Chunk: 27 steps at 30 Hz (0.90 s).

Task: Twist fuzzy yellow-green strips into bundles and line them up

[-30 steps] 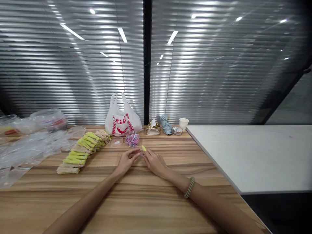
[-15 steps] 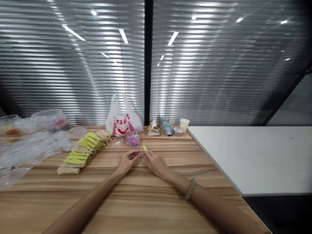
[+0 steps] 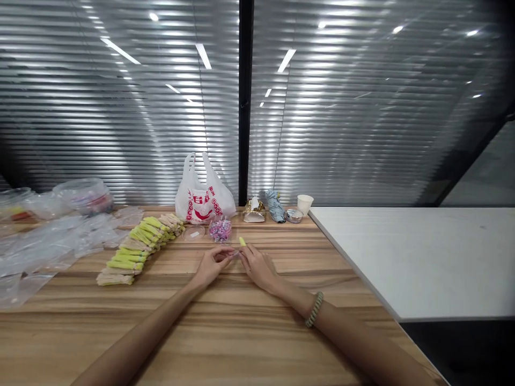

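Note:
My left hand (image 3: 211,265) and my right hand (image 3: 258,266) almost meet over the wooden table (image 3: 225,332). Their bent fingertips close on a tiny item between them, too small to make out. A yellow piece (image 3: 242,241) sticks up at a finger of my right hand. Just beyond the hands is a clear tub of pink and purple small items (image 3: 220,230), with a clear round lid (image 3: 193,233) to its left. Further left lies a long row of yellow and beige bundles (image 3: 139,246).
Behind the tub stands a white plastic bag (image 3: 204,195). A gold tissue pack (image 3: 254,210), a blue folded item (image 3: 274,206), a small round container (image 3: 294,215) and a paper cup (image 3: 304,204) line the back. Clear plastic bags (image 3: 60,241) cover the left side.
The fingertips of both hands have shifted very slightly, and the yellow piece at my right hand is a little further right and higher. Otherwise the scene looks the same.

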Each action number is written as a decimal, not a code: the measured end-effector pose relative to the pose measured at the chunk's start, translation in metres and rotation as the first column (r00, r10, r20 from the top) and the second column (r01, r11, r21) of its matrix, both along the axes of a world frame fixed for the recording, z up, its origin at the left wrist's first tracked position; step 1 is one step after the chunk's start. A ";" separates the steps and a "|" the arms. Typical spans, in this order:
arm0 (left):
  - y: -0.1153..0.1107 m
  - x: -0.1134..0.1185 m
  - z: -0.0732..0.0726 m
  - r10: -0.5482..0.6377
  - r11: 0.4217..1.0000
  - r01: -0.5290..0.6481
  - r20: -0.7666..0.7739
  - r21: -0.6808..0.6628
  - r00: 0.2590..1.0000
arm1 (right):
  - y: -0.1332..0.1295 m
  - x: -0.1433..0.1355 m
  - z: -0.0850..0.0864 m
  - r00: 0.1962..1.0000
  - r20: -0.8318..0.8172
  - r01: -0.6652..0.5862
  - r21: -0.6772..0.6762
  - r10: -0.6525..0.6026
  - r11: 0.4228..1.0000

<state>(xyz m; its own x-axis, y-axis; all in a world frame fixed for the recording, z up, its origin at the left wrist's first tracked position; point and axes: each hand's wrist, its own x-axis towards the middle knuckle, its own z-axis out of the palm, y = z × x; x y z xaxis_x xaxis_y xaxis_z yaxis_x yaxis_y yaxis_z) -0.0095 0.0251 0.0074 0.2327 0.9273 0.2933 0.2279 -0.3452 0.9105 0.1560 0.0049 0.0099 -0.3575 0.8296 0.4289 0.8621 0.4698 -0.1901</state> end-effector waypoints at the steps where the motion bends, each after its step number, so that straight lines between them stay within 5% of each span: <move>1: -0.001 0.000 0.001 0.001 1.000 -0.001 -0.009 0.005 1.000 | 0.000 0.000 0.000 1.000 -0.001 0.002 0.000 -0.002 1.000; 27: -0.003 0.002 0.003 -0.036 0.999 0.035 -0.049 -0.008 0.998 | -0.002 0.001 0.002 0.998 0.017 -0.055 0.014 0.054 0.998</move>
<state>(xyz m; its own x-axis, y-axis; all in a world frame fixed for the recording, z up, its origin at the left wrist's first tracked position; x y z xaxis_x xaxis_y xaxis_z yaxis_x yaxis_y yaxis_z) -0.0073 0.0226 0.0108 0.2797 0.9200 0.2745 0.2603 -0.3478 0.9007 0.1572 0.0031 0.0115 -0.4090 0.8025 0.4344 0.8380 0.5188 -0.1693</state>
